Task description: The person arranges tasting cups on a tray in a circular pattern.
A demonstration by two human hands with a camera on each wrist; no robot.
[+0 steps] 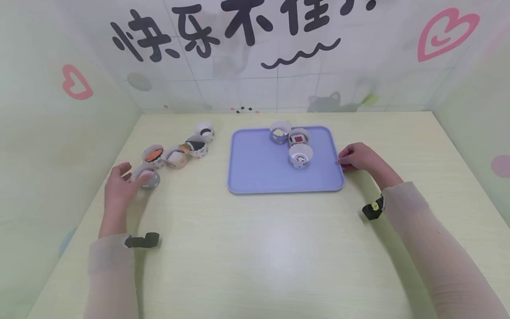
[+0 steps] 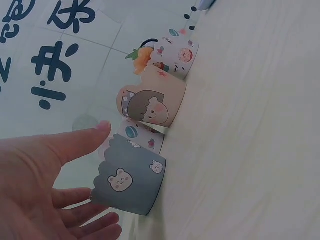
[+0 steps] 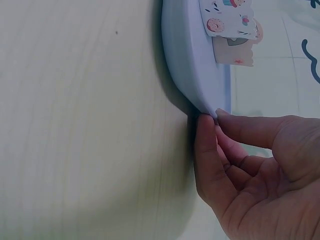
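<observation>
At the near side, two pale sleeves [image 1: 111,274] are being worn above the counter [image 1: 239,248], a small black device [image 1: 143,240] being carried at each wrist. Farther in, at the left, a grey cup [image 1: 153,182] is being straddled by the left hand [image 1: 119,184]; its grip is being kept apart, thumb on one side and fingers on the other, and whether the cup is being touched cannot be told. At the right, the right hand's [image 1: 356,156] grip is being kept clamped on the right edge of a blue tray [image 1: 259,173].

Beyond the grey cup, a line toward the far side is being formed by a cup with an orange topping [image 1: 159,163], a beige cup [image 1: 178,164], a cup with a dark piece [image 1: 200,152] and a white cup [image 1: 205,126]. Three more cups [image 1: 299,163] are being carried by the tray, toward its far right.

The step in hand is being judged as the taking of the grey cup while the tray is being steadied. Next, thumb and fingers are probably being called on to close gently, the paper-looking rim being spared.
</observation>
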